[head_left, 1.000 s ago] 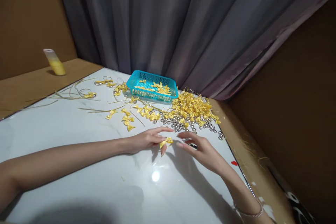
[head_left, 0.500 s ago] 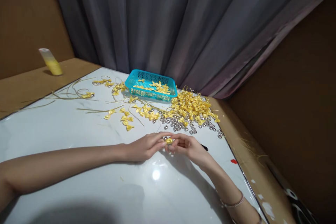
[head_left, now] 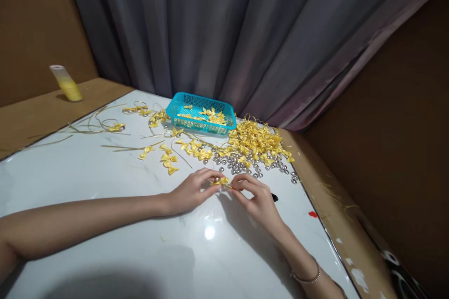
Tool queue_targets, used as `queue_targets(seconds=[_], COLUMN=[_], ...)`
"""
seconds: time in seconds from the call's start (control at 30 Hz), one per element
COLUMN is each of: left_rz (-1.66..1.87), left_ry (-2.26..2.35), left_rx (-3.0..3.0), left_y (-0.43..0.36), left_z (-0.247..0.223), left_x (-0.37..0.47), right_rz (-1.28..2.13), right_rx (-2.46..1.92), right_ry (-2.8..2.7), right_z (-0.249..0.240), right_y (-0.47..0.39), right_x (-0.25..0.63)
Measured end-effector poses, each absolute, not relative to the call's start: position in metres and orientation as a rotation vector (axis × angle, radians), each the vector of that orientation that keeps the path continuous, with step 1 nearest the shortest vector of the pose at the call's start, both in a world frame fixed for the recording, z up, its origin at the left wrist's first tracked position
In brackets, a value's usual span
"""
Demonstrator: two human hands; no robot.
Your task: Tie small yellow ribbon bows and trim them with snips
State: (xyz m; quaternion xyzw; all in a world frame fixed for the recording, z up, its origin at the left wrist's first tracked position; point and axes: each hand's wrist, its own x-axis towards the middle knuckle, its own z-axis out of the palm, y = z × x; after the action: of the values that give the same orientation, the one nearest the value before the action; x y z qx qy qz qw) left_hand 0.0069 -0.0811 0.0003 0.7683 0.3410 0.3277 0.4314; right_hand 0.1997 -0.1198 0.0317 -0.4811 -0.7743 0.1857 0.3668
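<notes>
Between the fingers of my left hand [head_left: 192, 191] is a small yellow ribbon bow [head_left: 222, 181], with a silver bell [head_left: 216, 179] showing at its far side. My right hand [head_left: 257, 198] pinches a thin gold cord [head_left: 228, 186] that comes out at the bow's right side. Both hands are low over the white tabletop. Beyond them lie loose silver bells [head_left: 235, 167] and a heap of yellow bows [head_left: 257, 138]. Several single bows [head_left: 169, 159] are spread to the left of the bells.
A blue plastic basket [head_left: 171, 107] with bows inside stands at the back, before a grey curtain [head_left: 203, 32]. Gold cords [head_left: 131, 148] lie at the left. A yellow-filled container [head_left: 68, 86] stands on the back-left ledge. Part of a black object [head_left: 274, 197] shows behind my right hand.
My hands have moved slightly apart, the right one shifting right with the cord. More of the bow is now visible in my left fingers.
</notes>
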Motion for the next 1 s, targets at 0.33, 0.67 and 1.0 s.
queue_targets(seconds=[0.33, 0.67, 1.0], left_rz=[0.570, 0.411, 0.281], left_ry=[0.649, 0.555, 0.459], left_rx=[1.328, 1.028, 0.917], left_y=[-0.075, -0.073, -0.072], left_z=[0.014, 0.009, 0.009], left_x=[0.009, 0.009, 0.009], right_rz=[0.171, -0.046, -0.149], right_rx=[-1.088, -1.152, -1.075], right_ry=[-1.965, -2.014, -2.044], right_z=[0.025, 0.007, 0.004], right_y=[-0.127, -0.131, -0.132], right_x=[0.192, 0.192, 0.190])
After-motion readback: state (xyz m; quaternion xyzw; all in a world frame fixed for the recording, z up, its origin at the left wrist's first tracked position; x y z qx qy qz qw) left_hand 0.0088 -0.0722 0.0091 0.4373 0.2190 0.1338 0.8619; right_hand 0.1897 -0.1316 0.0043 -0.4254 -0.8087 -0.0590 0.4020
